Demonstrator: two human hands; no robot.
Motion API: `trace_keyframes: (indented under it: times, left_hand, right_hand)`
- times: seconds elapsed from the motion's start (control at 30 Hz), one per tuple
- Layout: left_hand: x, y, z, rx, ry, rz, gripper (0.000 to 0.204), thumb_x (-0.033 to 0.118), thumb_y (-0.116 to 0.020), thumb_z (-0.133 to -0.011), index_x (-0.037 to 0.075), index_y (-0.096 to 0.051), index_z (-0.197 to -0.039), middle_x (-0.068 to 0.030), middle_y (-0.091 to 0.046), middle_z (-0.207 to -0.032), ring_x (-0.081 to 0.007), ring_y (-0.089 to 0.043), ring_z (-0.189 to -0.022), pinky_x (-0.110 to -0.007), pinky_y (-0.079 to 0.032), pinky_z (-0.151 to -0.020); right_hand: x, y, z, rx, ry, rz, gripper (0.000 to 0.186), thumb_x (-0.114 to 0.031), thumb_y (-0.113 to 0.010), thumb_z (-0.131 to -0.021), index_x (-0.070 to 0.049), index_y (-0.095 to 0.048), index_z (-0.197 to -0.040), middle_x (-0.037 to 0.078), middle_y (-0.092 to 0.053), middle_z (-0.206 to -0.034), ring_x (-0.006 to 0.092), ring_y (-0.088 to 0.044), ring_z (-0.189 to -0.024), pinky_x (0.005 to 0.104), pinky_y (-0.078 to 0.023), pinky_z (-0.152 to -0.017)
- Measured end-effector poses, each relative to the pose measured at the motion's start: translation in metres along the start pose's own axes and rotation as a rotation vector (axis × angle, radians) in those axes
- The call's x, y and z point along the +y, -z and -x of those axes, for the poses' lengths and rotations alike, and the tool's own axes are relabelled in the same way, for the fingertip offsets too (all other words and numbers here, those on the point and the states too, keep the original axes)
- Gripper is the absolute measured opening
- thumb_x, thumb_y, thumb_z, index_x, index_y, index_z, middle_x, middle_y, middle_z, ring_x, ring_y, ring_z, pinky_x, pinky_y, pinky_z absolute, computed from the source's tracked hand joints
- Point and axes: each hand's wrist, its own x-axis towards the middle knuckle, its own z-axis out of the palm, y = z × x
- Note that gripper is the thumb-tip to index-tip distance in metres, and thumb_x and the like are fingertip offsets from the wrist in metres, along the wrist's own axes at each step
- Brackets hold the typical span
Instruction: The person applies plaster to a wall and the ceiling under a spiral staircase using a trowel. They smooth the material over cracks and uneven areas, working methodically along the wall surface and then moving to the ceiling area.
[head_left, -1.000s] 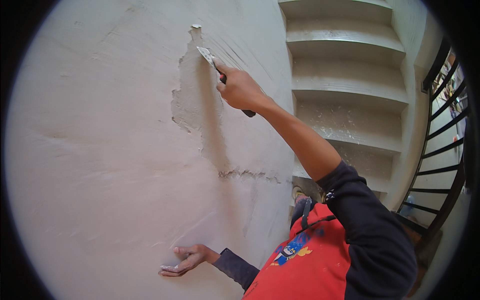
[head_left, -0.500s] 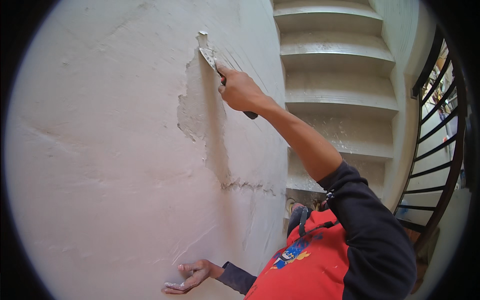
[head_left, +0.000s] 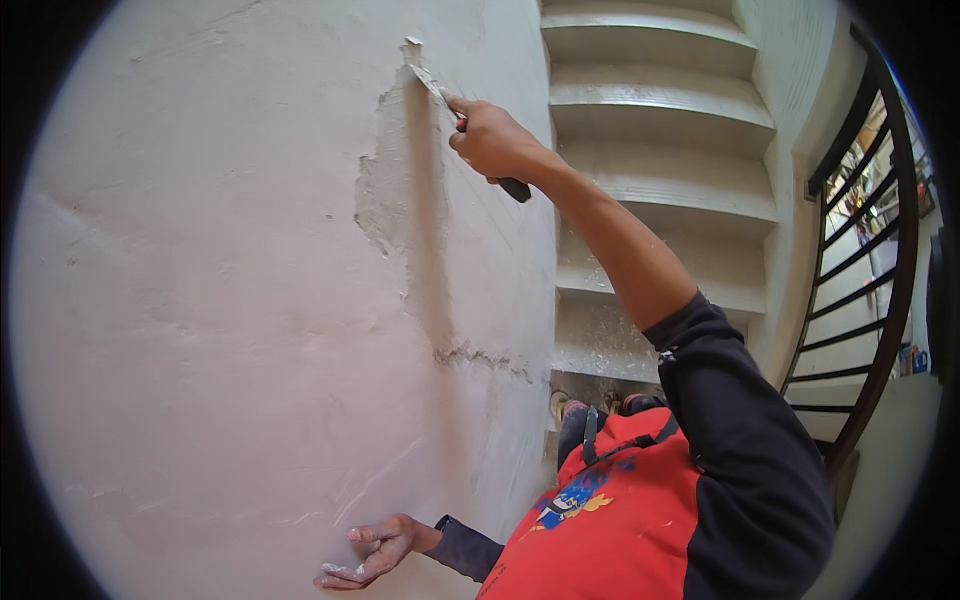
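Metal-bladed scraper (head_left: 430,83), rough wall patch (head_left: 386,195)

Right fingers (head_left: 461,102) gripping 1 scraper (head_left: 431,84), left fingers (head_left: 347,574) parted, patchy wall (head_left: 220,300), stairs (head_left: 665,180)

The right fingers (head_left: 458,103) hide the middle of the scraper handle (head_left: 516,190).

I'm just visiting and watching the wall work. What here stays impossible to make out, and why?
All in the head view:
- Middle of the putty knife's handle: hidden by the right grip.
- Whether the left grip touches the wall: unclear from this one angle.
- Top of the staircase: cut off by the upper edge.
- Clutter beyond the railing: too small, partly behind bars.
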Motion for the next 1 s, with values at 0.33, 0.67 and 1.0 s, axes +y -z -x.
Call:
trace_keyframes:
  times: [0.33, 0.67, 1.0]
  left_hand:
    - [-0.007, 0.003, 0.006, -0.04, -0.013, 0.03, 0.041, 0.021, -0.053, -0.092, -0.008, -0.044, -0.119, -0.0271, -0.037, -0.133, -0.0389, -0.035, -0.127, -0.048, -0.034, -0.101]
    - [-0.008, 0.006, 0.004, -0.071, -0.047, 0.032, 0.039, 0.019, -0.052, -0.092, -0.008, -0.044, -0.12, -0.0262, -0.033, -0.136, -0.0381, -0.033, -0.129, -0.048, -0.033, -0.102]
    - [-0.005, -0.003, 0.002, 0.038, -0.074, -0.023, 0.06, 0.02, -0.048, -0.092, -0.011, -0.023, -0.137, -0.0299, -0.04, -0.128, -0.039, -0.048, -0.11, -0.05, -0.039, -0.093]
  right_hand:
    - [0.005, -0.007, -0.01, 0.085, 0.074, 0.027, 0.059, -0.008, -0.048, -0.085, -0.008, -0.032, -0.142, 0.012, -0.056, -0.076, 0.0179, -0.052, -0.05, 0.0319, -0.049, -0.049]
    - [0.002, -0.027, -0.011, 0.185, 0.123, 0.001, 0.059, -0.02, -0.052, -0.082, -0.016, -0.038, -0.14, 0.019, -0.065, -0.089, 0.0309, -0.064, -0.075, 0.0397, -0.051, -0.075]
    - [0.003, -0.004, -0.024, 0.121, 0.143, -0.085, 0.053, -0.018, -0.053, -0.084, -0.015, -0.043, -0.136, 0.019, -0.064, -0.08, 0.0245, -0.062, -0.059, 0.0361, -0.051, -0.054]
